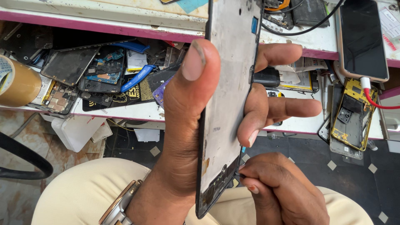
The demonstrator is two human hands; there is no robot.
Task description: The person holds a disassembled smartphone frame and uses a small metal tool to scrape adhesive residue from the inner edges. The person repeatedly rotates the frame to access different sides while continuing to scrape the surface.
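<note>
Head view, looking down. Left hand (pixel 196 121) grasps a phone frame (pixel 227 104) edge-on and upright, thumb pressed flat on its near face, fingers (pixel 275 110) wrapped round the far edge; a metal wristwatch (pixel 121 206) sits at the wrist. The frame is a thin black-rimmed slab with a dull grey, smudged inner plate and darker cut-outs at its lower end. Right hand (pixel 279 187) is pinched tight on a fine dark tool tip (pixel 238 174), which touches the frame's lower right edge. Both hands hang above beige trousers (pixel 79 191), with open floor on either side. Behind, a pink-edged white shelf (pixel 125 110) carries a crowded layer of circuit boards (pixel 104 68), dark screens and a blue pry tool (pixel 137 77). To the right lie a yellow-framed opened phone (pixel 354 114) and a dark phone (pixel 361 37) with a red cable (pixel 377 102). A brown tape roll (pixel 16 81) stands at far left.
</note>
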